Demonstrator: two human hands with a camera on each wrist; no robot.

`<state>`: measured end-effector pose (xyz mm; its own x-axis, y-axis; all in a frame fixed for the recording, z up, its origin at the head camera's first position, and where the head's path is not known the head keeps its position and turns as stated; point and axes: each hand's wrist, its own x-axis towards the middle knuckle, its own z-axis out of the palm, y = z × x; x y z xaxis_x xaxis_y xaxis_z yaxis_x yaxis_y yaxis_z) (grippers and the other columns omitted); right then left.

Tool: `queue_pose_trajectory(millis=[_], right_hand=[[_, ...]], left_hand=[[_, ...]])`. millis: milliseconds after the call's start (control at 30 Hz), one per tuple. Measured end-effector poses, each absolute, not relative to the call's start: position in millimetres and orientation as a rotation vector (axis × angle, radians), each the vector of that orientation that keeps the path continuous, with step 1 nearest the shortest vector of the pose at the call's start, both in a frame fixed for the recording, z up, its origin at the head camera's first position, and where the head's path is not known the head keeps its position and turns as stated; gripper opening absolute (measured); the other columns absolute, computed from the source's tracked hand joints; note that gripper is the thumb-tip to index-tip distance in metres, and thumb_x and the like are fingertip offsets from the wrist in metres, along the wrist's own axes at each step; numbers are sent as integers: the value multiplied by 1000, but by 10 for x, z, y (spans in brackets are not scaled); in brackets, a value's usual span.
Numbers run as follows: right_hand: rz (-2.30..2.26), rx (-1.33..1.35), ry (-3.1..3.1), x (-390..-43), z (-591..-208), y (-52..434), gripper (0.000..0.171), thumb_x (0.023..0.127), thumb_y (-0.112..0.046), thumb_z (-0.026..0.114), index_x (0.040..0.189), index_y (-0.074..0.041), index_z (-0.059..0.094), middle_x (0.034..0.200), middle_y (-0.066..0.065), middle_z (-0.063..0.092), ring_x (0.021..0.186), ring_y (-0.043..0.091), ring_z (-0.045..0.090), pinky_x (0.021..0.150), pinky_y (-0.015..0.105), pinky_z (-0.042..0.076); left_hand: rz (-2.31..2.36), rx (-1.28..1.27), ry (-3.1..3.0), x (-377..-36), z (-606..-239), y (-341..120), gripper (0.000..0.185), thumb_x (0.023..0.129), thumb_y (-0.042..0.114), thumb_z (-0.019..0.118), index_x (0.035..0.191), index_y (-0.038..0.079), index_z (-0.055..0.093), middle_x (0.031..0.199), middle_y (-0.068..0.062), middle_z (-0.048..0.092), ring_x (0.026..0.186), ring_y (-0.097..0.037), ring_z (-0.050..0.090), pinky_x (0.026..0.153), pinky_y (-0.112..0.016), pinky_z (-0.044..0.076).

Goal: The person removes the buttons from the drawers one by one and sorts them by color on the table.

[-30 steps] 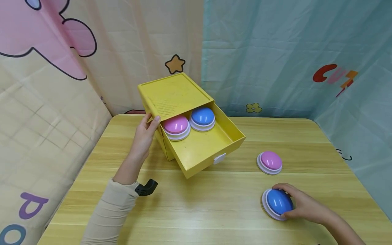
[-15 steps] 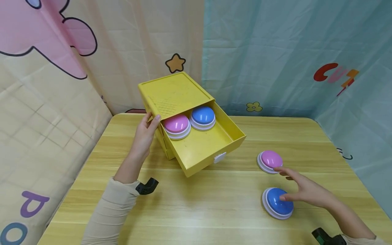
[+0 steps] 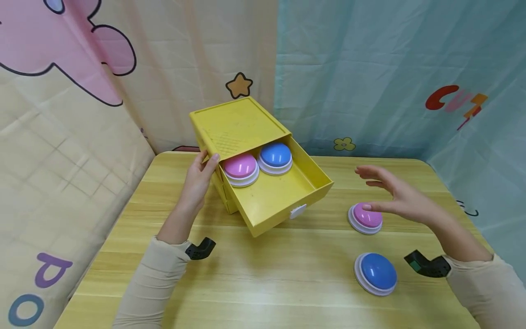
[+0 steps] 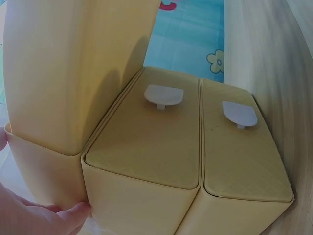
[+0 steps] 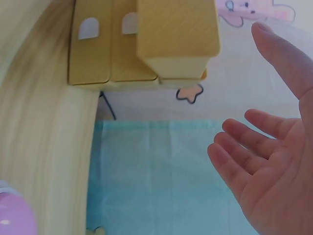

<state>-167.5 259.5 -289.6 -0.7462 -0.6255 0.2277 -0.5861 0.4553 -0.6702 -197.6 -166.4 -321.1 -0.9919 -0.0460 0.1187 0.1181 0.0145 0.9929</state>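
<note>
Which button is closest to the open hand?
The pink button on the table, just under the right hand. The blue button on the table lies nearer the person, and the other pink and blue ones sit in the yellow drawer.

A pale wooden surface [image 3: 287, 283] filled the lower frame. Behind it hung a cream cartoon curtain [image 3: 82, 91] at upper left, bearing a brown star [image 3: 239, 86], and a teal curtain [image 3: 390, 68] at upper right.

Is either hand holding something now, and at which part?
The left hand holds the yellow drawer box at its front left corner. The right hand is open above the pink button, holding nothing.
</note>
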Motion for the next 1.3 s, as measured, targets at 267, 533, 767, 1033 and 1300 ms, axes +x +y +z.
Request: queue_pose_trajectory(millis=[267,533,767,1033,1300], right_hand=[[-1030,-1109,2632,-2012,-2551,2143,72,77,-12,72,136,-4,32,134,12,38,121,28,36,98,37,32],[-874,-1141,2495,-2380,-2355,1524,75,79,-27,70,137,-2,30,137,14,34,122,30,35,99,44,29],[-634,-1142,2496,-2579,-2325,1177,79,76,-37,71,136,-3,32,138,13,35,123,29,35,100,43,28],[-457,-1138,2520,-2719,-2424,977,75,79,-29,69,137,1,31,135,14,37,116,26,39,98,38,31],[-368,-1227,2592,-2762,-2538,839,70,79,-23,70,135,-1,34,128,13,44,110,24,42,96,37,34]], left_hand=[[-2120,-59,-2179,-1970,-3194,-1669,78,89,42,51,143,3,11,144,-14,21,128,-23,25,104,-38,18],[-2112,-52,-2181,-1973,-3167,-1688,79,89,42,51,143,1,11,144,-15,20,129,-23,24,105,-38,17],[-2117,-52,-2173,-1965,-3172,-1698,78,89,42,52,144,3,12,144,-13,21,128,-21,25,104,-37,18],[-2125,-35,-2178,-1964,-3183,-1676,79,89,42,52,144,3,11,145,-13,20,129,-21,24,105,-37,18],[-2136,-33,-2174,-1952,-3179,-1662,80,89,43,52,144,3,10,144,-14,21,129,-22,24,104,-37,18]])
